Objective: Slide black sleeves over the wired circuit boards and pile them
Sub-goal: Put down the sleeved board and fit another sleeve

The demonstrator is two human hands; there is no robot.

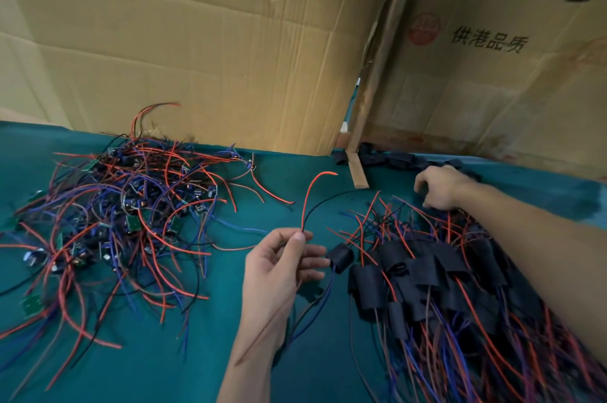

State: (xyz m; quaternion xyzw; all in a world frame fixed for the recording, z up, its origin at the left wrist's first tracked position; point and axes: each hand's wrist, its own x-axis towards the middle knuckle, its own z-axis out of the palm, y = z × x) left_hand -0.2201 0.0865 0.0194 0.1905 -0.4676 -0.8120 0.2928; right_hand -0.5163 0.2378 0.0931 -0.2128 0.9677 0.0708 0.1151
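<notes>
My left hand [282,268] pinches the red and black wires [308,202] of one board between thumb and forefinger; the wires arc up and away. A black sleeve [341,257] sits just right of its fingertips, with blue and black wires trailing down from it. Far right, my right hand [438,187] has curled fingers down among the loose black sleeves [397,159] at the table's back edge; whether it holds one is hidden. A pile of sleeved boards [437,274] lies under my right forearm. A tangle of bare wired boards [124,212] covers the left.
The work surface is a green cloth [249,337]. Upright cardboard sheets [213,41] wall off the back. A wooden strip [358,174] leans between them and ends on the cloth.
</notes>
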